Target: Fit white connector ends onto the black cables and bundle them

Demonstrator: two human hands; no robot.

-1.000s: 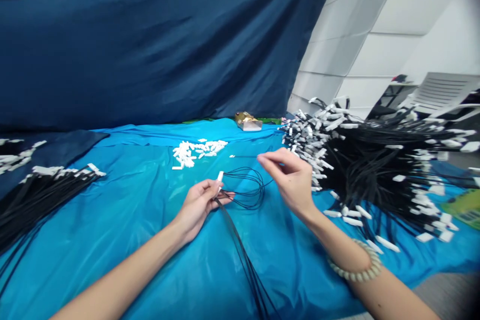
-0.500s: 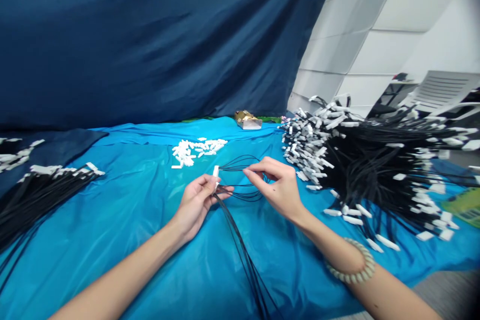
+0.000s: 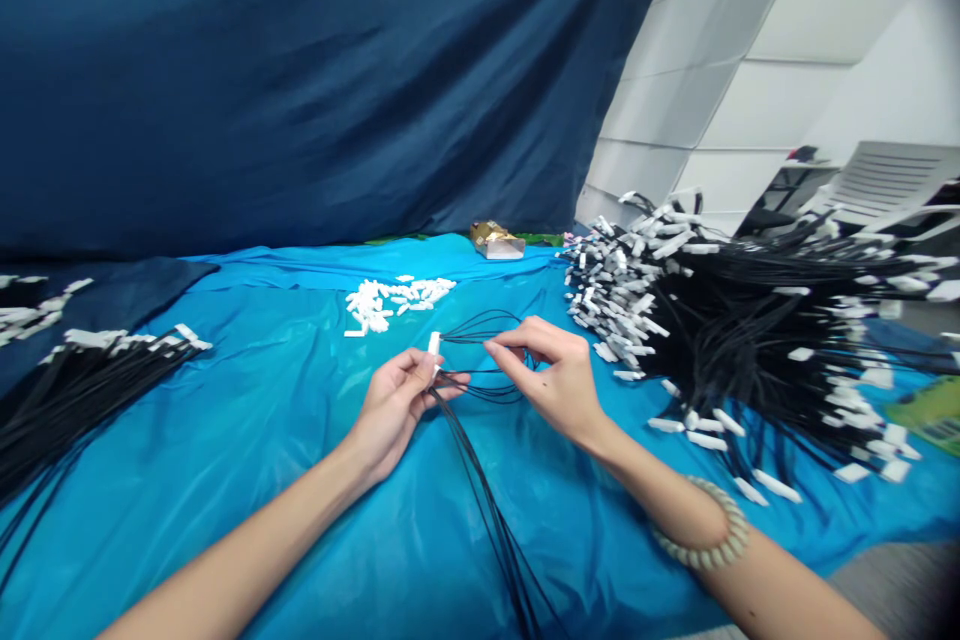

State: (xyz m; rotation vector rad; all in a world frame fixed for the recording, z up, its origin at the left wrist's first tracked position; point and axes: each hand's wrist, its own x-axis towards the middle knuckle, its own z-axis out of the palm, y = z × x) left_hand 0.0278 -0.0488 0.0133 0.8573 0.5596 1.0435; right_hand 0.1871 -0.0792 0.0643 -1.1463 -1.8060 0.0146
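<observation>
Between thumb and fingers, my left hand [image 3: 397, 410] pinches a white connector [image 3: 434, 344] held upright above the blue sheet. Thin black wires [image 3: 480, 480] hang from that hand toward the front edge of the view, and several others loop out to the right of the connector. My right hand [image 3: 551, 375] is closed in a pinch on the looped black wires, a short way right of the connector. Its fingertips hide exactly how many wires it grips. Behind the hands lies a loose pile of small white connectors [image 3: 371, 305].
A large heap of black wires with white connectors [image 3: 720, 340] lies at the right. Another wire bundle [image 3: 97, 390] lies at the left. A gold box [image 3: 496, 241] stands at the back, before a dark blue curtain [image 3: 300, 80]. A white chair [image 3: 892, 185] is beyond.
Almost nothing differs. Both hands keep their hold on the connector and wires, and the view has shifted very slightly.
</observation>
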